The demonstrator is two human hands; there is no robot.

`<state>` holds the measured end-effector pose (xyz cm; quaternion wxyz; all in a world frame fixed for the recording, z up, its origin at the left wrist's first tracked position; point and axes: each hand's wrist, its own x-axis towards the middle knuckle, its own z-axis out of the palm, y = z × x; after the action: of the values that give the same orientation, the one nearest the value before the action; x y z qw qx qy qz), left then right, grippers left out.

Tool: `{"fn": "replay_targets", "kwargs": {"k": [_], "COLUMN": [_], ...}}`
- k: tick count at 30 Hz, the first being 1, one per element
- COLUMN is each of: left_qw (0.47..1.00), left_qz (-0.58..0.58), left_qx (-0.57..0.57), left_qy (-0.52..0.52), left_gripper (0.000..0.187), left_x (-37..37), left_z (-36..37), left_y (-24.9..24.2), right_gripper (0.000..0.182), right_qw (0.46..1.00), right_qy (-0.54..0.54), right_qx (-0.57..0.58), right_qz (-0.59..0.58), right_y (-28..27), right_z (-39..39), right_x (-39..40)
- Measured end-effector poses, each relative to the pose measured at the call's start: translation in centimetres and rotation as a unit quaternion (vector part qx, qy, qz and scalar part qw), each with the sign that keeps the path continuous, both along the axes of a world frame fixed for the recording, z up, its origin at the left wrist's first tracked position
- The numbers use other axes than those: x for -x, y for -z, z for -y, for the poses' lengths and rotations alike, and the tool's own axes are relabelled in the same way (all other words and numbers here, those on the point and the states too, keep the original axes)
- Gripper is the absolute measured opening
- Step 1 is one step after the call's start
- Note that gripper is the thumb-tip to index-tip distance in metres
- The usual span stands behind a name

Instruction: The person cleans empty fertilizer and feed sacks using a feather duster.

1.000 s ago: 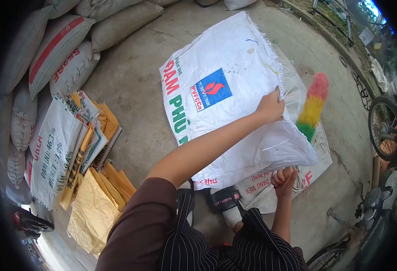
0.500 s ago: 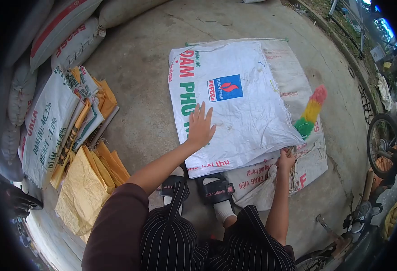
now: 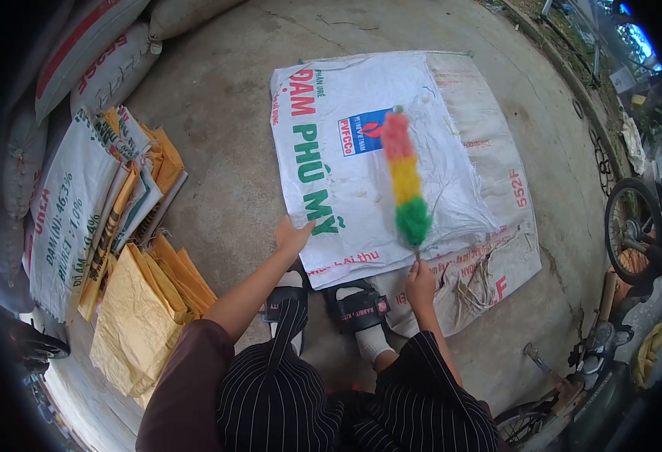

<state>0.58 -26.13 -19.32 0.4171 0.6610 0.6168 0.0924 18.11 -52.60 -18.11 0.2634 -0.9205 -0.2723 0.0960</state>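
Observation:
A white sack with green and red print lies flat on the concrete, on top of another, greyer sack. My left hand is closed at the white sack's left edge, near its lower corner, with the thumb over the top. The handle of a fluffy duster is in my closed right hand, just past the near edge of the sack. Pink, yellow and green bands run along the duster, which lies over the white sack and covers part of its blue logo.
Folded white sacks and yellow ones are piled at the left. Full sacks are stacked at the upper left. A bicycle wheel is at the right. My sandalled feet are close to the near sack edge.
The duster has swung left from beyond the white sack's right side onto it. My left hand has moved from the sack's middle to its left edge, and my right hand has moved left.

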Motion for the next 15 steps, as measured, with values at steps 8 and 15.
{"fn": "replay_targets", "kwargs": {"k": [8, 15], "left_qw": [0.947, 0.969], "left_qz": [0.247, 0.241], "left_qx": [0.191, 0.029], "left_qy": [-0.071, 0.042], "left_gripper": [0.042, 0.042], "left_x": [1.3, -0.5], "left_z": [-1.3, -1.6], "left_y": [3.8, -3.2], "right_gripper": [0.025, 0.031], "right_qw": [0.998, 0.997], "right_qy": [0.024, -0.03], "right_qx": [-0.023, 0.023], "right_qz": [-0.062, -0.074], "right_y": [-0.7, 0.4], "right_z": [-1.6, -3.7], "right_x": [2.5, 3.0]}}
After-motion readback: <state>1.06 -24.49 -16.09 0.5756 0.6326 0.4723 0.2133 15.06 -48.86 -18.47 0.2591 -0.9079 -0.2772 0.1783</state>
